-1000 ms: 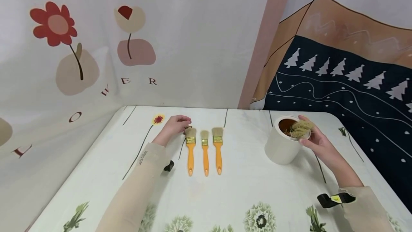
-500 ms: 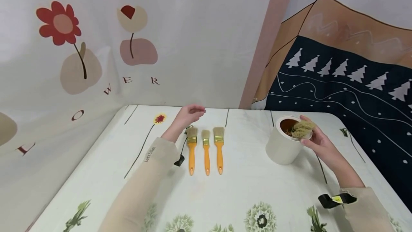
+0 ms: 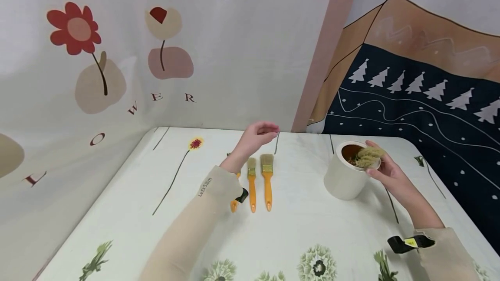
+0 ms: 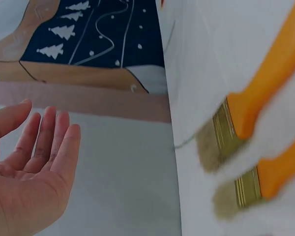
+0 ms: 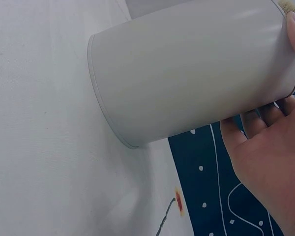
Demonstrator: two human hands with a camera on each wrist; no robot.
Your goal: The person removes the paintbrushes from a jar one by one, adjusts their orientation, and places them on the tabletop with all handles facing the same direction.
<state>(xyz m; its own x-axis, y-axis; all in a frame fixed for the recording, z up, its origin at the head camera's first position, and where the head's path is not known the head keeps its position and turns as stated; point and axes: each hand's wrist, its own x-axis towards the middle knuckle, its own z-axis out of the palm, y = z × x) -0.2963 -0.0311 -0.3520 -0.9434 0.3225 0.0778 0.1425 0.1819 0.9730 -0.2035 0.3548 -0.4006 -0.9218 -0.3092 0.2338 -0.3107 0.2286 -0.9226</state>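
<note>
A white cylindrical pot (image 3: 343,182) stands at the right of the table, with a brown inside and a tuft of dried, grass-like plant (image 3: 369,158) at its mouth. My right hand (image 3: 392,177) grips the pot by its upper side, thumb at the rim and fingers round the far wall, as the right wrist view shows. Over the brushes, my left hand (image 3: 254,140) is raised with relaxed fingers and holds nothing. Below it lie a small paintbrush (image 3: 252,187) and a wider paintbrush (image 3: 267,181), both orange-handled. Another paintbrush (image 3: 234,205) is mostly hidden by the left wrist.
A white cloth printed with flowers covers the table (image 3: 304,224). Behind it hangs a pale curtain (image 3: 242,47) with flower prints, and to the right a dark blue cloth (image 3: 390,107) with white trees. Both wrists carry a black camera (image 3: 410,243).
My left hand has lifted from beside the leftmost paintbrush's bristles and moved right across the brushes, its wrist now covering that brush. My right hand and the pot have stayed in place.
</note>
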